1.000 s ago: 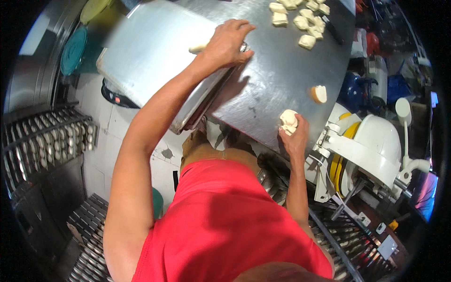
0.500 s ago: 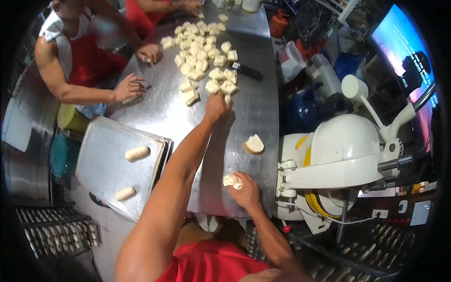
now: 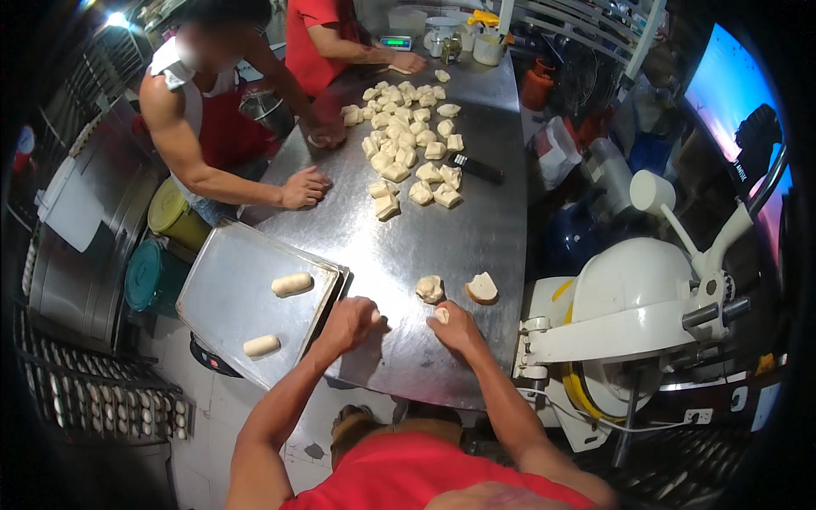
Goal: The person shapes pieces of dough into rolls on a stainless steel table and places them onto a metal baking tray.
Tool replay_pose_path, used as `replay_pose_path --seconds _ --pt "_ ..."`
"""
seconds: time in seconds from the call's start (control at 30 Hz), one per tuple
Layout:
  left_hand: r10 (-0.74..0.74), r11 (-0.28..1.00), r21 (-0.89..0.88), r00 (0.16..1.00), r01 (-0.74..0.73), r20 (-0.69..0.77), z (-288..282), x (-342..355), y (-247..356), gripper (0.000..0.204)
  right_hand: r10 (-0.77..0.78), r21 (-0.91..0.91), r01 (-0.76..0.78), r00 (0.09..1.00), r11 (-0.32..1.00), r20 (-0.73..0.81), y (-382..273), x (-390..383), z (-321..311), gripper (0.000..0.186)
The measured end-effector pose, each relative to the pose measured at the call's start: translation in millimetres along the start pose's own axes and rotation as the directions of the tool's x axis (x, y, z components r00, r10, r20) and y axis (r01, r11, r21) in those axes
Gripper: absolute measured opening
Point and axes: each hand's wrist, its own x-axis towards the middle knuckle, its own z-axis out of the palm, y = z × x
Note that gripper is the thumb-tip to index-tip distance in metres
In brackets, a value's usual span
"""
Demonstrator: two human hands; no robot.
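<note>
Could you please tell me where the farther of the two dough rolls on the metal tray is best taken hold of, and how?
Probably around its middle: the farther dough roll lies roughly crosswise on the metal tray, long and rounded. I would come down from above and close on its two long sides, since nothing covers it.

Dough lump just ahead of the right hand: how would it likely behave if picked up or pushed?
The dough lump would probably dent or stretch, given its creased, unbaked-looking surface. Its uneven roundness suggests it might wobble rather than roll far. The smooth, shiny table could let it slide.
</note>
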Motion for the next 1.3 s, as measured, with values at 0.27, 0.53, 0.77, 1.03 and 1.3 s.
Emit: replay_pose_path --seconds 0.27,0.53,0.77,1.03,1.3 --pt "0.043 0.998 0.045 0.983 -0.036 -0.179 62.3 -101.0 35.0 0.069 -0.499 -0.558 0.338 0.851 0.758 -0.163 85.0 -97.9 59.6 0.072" --pt "0.108 0.977 0.210 0.942 -0.041 -0.317 45.5 6.2 0.8 0.093 -0.377 -0.600 0.148 0.884 0.787 -0.276 31.2 -2.0 53.3 0.090" --pt "0.207 0.972 0.151 0.964 -0.182 -0.168 85.7 -119.4 26.0 0.084 -0.399 -0.675 0.237 0.912 0.699 -0.093 65.8 -138.5 100.8 0.105" --pt "0.226 0.967 -0.124 0.974 -0.225 0.001 42.8 -63.2 -14.2 0.060 -0.388 -0.501 0.353 0.921 0.790 0.038 48.2 -63.6 32.5 0.075" --pt "-0.064 0.980 -0.193 0.990 0.039 -0.129 18.2 -60.8 -8.6 0.059 -0.238 -0.437 0.083 0.919 0.896 -0.315 48.9 -79.7 36.0 0.055"
